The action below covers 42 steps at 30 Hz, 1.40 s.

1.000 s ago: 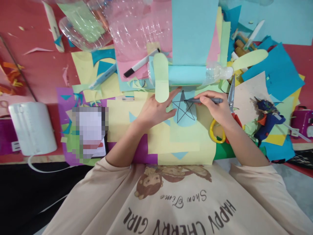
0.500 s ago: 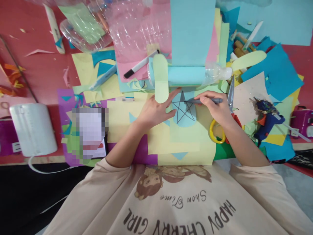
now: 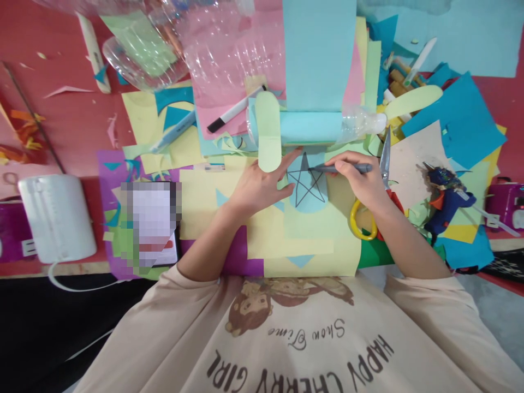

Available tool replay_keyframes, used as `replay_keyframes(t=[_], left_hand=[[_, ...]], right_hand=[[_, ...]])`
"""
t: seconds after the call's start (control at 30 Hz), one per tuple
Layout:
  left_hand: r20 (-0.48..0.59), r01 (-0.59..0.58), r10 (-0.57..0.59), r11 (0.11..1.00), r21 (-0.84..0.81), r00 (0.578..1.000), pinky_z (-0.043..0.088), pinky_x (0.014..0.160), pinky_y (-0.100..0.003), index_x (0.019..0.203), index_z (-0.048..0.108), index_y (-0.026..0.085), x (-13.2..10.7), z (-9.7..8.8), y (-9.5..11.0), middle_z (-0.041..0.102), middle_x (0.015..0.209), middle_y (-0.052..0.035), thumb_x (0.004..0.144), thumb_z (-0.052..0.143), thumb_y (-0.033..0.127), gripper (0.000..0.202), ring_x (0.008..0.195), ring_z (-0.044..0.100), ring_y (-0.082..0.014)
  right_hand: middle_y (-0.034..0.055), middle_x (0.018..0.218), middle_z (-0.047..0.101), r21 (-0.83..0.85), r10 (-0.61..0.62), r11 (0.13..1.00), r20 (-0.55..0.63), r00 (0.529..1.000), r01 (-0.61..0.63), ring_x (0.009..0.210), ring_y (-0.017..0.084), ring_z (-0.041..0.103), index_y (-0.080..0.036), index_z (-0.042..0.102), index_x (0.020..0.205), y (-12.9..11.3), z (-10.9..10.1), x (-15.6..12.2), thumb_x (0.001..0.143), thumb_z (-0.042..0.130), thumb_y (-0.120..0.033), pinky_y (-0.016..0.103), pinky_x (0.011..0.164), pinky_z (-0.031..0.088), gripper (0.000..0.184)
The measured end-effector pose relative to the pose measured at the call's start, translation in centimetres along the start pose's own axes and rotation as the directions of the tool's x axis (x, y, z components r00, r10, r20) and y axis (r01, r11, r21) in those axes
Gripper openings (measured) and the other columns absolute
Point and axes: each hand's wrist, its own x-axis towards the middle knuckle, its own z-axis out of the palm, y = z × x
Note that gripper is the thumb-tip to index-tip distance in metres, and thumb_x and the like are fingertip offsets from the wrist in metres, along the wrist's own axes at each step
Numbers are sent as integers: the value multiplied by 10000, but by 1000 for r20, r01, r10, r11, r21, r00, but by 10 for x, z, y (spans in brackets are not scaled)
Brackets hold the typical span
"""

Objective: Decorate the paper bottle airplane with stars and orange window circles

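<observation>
In my right hand [image 3: 358,177] a dark grey pen [image 3: 321,168] is gripped, its tip on the upper part of a drawn star. That star stands in dark lines on a light blue paper piece [image 3: 310,204] with a rounded lower end. My left hand [image 3: 262,188] lies with fingers spread at the left side of this piece, index finger stretched toward its top edge. Just beyond the hands lies a clear plastic bottle [image 3: 360,121] wrapped in light blue paper, with a pale green rounded strip [image 3: 269,131] across it.
Scissors [image 3: 362,221] with yellow and red handles lie beside my right forearm. Farther right is a blue glue gun [image 3: 448,210]. A phone [image 3: 166,254] and a white box-shaped device [image 3: 57,218] are at left. Paper scraps and markers [image 3: 236,109] surround the bottle.
The view has shifted very slightly. Both hands, the pen and the star drawing look the same as before.
</observation>
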Motion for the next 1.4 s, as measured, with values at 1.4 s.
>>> replay_keyframes(t=[1.4], left_hand=[[29,-8,7,999,44,1000,393,622,-210,1471,367,248,-1,-1,0,531,796,14,848,547,314,651,663,459,-118]], right_hand=[[8,769,713,39,50,998,135,990,-56,684,127,643,-229,728,861,-3,3,-11,832,669,-355,251,619,514,142]])
